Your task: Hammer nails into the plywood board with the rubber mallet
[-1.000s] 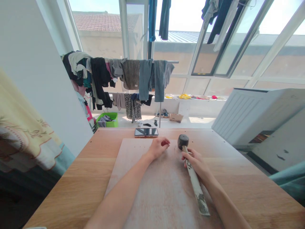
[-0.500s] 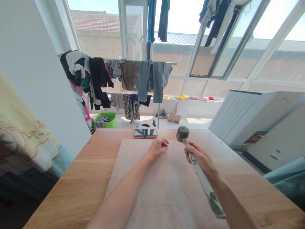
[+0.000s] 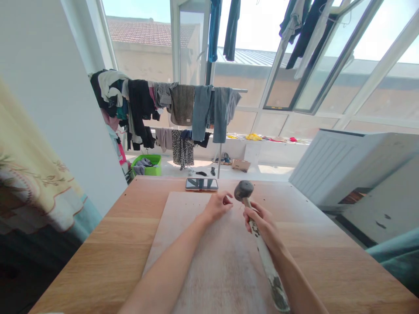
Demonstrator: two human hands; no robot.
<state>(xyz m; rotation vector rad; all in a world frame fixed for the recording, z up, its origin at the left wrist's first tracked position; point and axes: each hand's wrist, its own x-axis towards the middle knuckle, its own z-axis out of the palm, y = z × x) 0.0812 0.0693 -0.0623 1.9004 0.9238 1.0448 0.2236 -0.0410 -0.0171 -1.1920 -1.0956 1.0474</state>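
Observation:
My right hand (image 3: 262, 223) is wrapped round the upper handle of a mallet (image 3: 244, 190) with a dark, rounded head. Its long pale handle is worn and patchy and slants back toward me. The mallet head is raised above the far part of a pale board (image 3: 209, 261). Resting on that board, my left hand (image 3: 218, 206) has loosely curled fingers, with a gap between thumb and forefinger; nothing shows in it. A thin, small piece, perhaps a nail, appears on the board between the hands, too small to make out. Several tiny dark dots mark the board's far left.
The board lies on a wooden table (image 3: 114, 244). A phone (image 3: 201, 184) lies beyond the board, near the table's far edge. Past the table stand a laundry rack with clothes (image 3: 183, 104) and a green basket (image 3: 153, 170). A white cabinet (image 3: 327, 161) is at right, a curtain (image 3: 39, 174) at left.
My right hand and the mallet have moved left, bringing the mallet head closer to my left hand. The left hand stays in nearly the same place. The view has shifted slightly.

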